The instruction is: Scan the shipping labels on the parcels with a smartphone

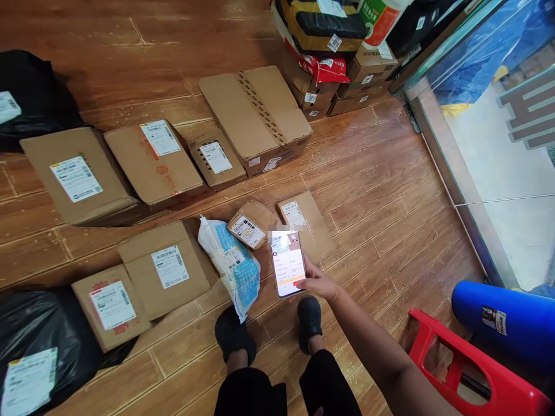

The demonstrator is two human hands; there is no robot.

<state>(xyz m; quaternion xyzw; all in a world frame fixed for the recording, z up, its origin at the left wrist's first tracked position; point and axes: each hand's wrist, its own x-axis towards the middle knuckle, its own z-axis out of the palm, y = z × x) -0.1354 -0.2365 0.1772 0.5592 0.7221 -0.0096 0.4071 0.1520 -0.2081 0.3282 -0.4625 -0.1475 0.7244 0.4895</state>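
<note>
Cardboard parcels (299,222) lie at twelve o'clock of the smartphone (287,263); right hand (318,281) clasped around it, screen up; left hand unseen.

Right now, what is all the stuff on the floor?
Boxes: about eight brown, with labels, spread over the wooden floor.
Box pile: mixed colours, top by the glass door.
Black bags: three, left side.
Blue-white packet: one, by the feet.
Padded parcel: one, brown, middle.
Red stool: one, bottom right.
Blue roll: one, right.
Phone: one, screen lit, in the right hand.
Black shoes: two, on the person's feet.
</note>
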